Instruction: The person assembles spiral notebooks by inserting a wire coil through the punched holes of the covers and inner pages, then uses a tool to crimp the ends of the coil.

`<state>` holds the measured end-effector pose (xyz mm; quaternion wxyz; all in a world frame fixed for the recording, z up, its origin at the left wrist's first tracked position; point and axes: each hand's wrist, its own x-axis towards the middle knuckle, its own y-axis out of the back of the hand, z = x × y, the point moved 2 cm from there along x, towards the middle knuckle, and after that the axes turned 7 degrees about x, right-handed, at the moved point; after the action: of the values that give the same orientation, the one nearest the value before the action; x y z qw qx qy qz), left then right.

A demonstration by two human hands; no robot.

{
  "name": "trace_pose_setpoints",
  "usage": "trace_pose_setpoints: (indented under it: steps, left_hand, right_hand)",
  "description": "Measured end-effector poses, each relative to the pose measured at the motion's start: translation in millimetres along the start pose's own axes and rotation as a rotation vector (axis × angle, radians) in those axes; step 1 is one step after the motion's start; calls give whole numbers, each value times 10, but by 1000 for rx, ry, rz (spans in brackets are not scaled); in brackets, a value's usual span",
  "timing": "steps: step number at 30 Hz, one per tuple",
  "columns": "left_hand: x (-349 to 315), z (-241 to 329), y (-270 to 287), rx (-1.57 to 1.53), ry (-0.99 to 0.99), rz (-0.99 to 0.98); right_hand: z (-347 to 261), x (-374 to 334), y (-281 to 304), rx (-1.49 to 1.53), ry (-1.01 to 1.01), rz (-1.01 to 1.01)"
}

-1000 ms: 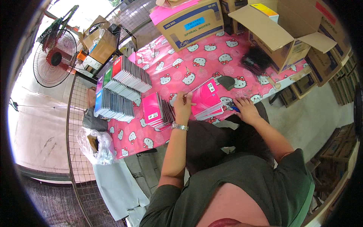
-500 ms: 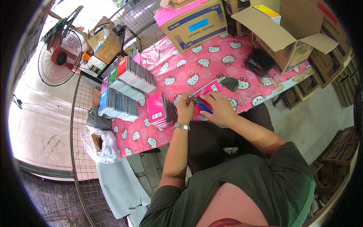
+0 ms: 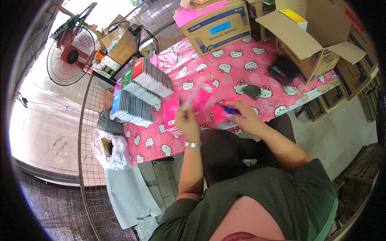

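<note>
Head view has your left hand (image 3: 185,122) closed around the near end of a pink notebook (image 3: 203,96), held up off the table (image 3: 237,65) between two pink piles. The notebook is blurred, but its pale spiral edge faces left, and gripping it low probably leaves most of the cover free of your fingers. Your right hand (image 3: 248,119) is curled around a blue-handled tool (image 3: 230,110), too smeared to tell its exact kind; keeping it in your palm likely saves you setting it down. That hand sits over the right-hand pink pile (image 3: 220,116), hiding part of it.

Just beside your left hand stands the other pink pile (image 3: 172,109), partly covered by your fingers; you cannot tell whether they touch it. Farther left, blue notebooks (image 3: 130,108) and red notebooks (image 3: 152,76) stand in rows, seemingly grouped by colour, with green ones between. Past your right hand lie a dark lump (image 3: 252,92) and a tangled black heap (image 3: 283,70), both taking up room on that side. A carton (image 3: 217,32) and a flap-up box (image 3: 297,30) block the far edge, while a fan (image 3: 71,56) stands beyond the left side.
</note>
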<state>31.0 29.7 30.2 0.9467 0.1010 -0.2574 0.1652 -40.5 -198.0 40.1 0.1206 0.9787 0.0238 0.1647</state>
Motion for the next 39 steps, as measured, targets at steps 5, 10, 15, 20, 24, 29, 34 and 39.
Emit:
trace_pose_setpoints:
  steps: [5, 10, 15, 20, 24, 29, 34, 39]
  left_hand:
    - [311, -318, 975, 477, 233, 225]
    - [290, -436, 1118, 963, 186, 96]
    - [290, 112, 473, 1144, -399, 8]
    - [-385, 415, -740, 779, -636, -919]
    - [-498, 199, -865, 919, -584, -1139]
    - [-213, 317, -692, 616, -500, -1113]
    - [-119, 286, -804, 798, -515, -826]
    - [-247, 325, -977, 700, -526, -750]
  right_hand:
    - [1046, -345, 452, -519, -189, 121]
    - [1460, -430, 590, -837, -146, 30]
    - [1777, 350, 1497, -1007, -233, 418]
    - [2294, 456, 1876, -1269, -326, 248]
    - [2248, 572, 1944, -1228, -417, 125]
    - [1926, 644, 1975, -987, -286, 281]
    - [1634, 756, 1774, -1150, -25, 147]
    - [1777, 736, 1904, -869, -193, 252]
